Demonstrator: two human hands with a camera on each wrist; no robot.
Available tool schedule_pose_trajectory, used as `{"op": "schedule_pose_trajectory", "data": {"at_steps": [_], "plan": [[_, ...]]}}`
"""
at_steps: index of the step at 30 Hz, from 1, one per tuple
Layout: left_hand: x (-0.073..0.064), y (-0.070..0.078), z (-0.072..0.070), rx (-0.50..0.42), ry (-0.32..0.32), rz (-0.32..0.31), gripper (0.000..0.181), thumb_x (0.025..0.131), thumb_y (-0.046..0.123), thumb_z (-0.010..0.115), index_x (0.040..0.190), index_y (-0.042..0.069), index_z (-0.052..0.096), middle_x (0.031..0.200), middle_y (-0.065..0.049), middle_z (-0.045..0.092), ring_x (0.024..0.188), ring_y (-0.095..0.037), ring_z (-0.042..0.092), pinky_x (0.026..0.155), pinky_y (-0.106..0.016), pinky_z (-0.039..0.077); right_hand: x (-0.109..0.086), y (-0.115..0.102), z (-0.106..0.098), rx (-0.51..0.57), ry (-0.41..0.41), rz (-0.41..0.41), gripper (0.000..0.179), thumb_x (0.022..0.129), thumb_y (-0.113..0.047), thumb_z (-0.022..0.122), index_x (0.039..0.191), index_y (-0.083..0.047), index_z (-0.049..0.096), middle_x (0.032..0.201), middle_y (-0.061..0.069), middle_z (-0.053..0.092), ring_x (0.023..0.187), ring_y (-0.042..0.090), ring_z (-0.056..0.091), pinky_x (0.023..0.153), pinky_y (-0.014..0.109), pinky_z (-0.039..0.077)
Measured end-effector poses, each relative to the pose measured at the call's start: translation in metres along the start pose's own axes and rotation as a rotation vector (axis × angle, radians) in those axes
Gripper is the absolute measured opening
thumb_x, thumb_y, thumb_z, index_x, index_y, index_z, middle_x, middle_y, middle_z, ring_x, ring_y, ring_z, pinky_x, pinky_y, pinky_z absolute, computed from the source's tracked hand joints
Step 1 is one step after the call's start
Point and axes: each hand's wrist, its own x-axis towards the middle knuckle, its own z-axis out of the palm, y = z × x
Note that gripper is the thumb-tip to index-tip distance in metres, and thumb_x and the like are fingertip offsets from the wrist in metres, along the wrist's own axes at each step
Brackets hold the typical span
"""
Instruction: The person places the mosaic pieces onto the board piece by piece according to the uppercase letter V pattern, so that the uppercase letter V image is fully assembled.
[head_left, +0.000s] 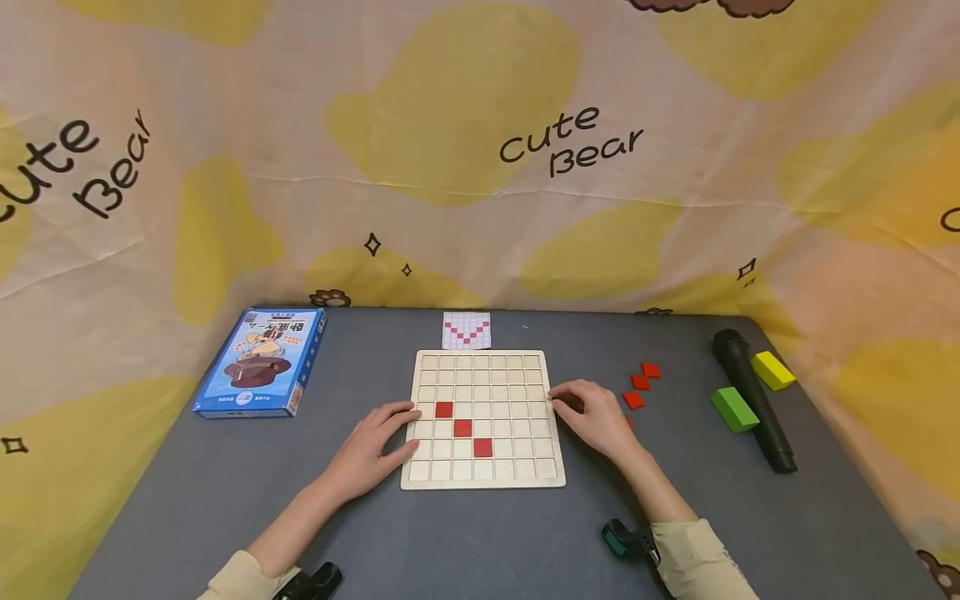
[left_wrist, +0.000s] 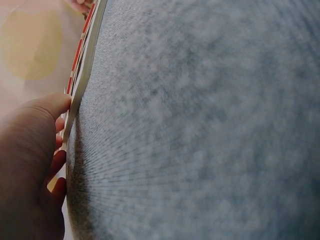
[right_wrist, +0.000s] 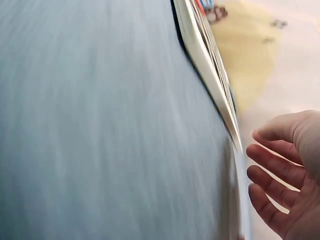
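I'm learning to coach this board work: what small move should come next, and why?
Probably move the right grip to a loose red tile: that grip seems to hold nothing, and the board carries only a descending diagonal of three red tiles, while the card shows a V.

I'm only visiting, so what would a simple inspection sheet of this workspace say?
Surface: dark grey table.
Job's things: pale grid board with three red tiles in a diagonal; pattern card beyond it; loose red tiles to the right.
Clutter: blue box at left; black microphone, green block and yellow block at right.
Grippers: bare left hand touches the board's left edge; bare right hand is at its right edge, contact unclear.
Cables: nothing seen.
Surroundings: patterned cloth behind the table.
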Motion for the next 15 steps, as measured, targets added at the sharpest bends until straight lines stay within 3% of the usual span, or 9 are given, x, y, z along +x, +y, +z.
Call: {"op": "schedule_pose_trajectory", "data": {"at_steps": [9, 15], "plan": [[0.000, 0.000, 0.001, -0.002, -0.001, -0.005, 0.047, 0.093, 0.027, 0.068, 0.136, 0.012, 0.058, 0.140, -0.007, 0.050, 0.127, -0.030, 0.047, 0.100, -0.056, 0.037, -0.016, 0.044, -0.044, -0.139, 0.014, 0.067, 0.017, 0.088, -0.003, 0.066, 0.103, -0.007, 0.074, 0.104, 0.013, 0.069, 0.096, 0.032, 0.060, 0.084, 0.052, 0.047], [0.000, 0.000, 0.000, 0.001, 0.001, -0.005, 0.047, 0.093, 0.027, 0.068, 0.136, 0.012, 0.058, 0.139, -0.007, 0.051, 0.127, -0.030, 0.047, 0.100, -0.056, 0.037, -0.024, 0.062, -0.063, -0.167, 0.003, 0.089, 0.025, 0.086, 0.004, 0.059, 0.106, -0.002, 0.071, 0.113, 0.019, 0.066, 0.106, 0.040, 0.054, 0.088, 0.057, 0.042]]}}
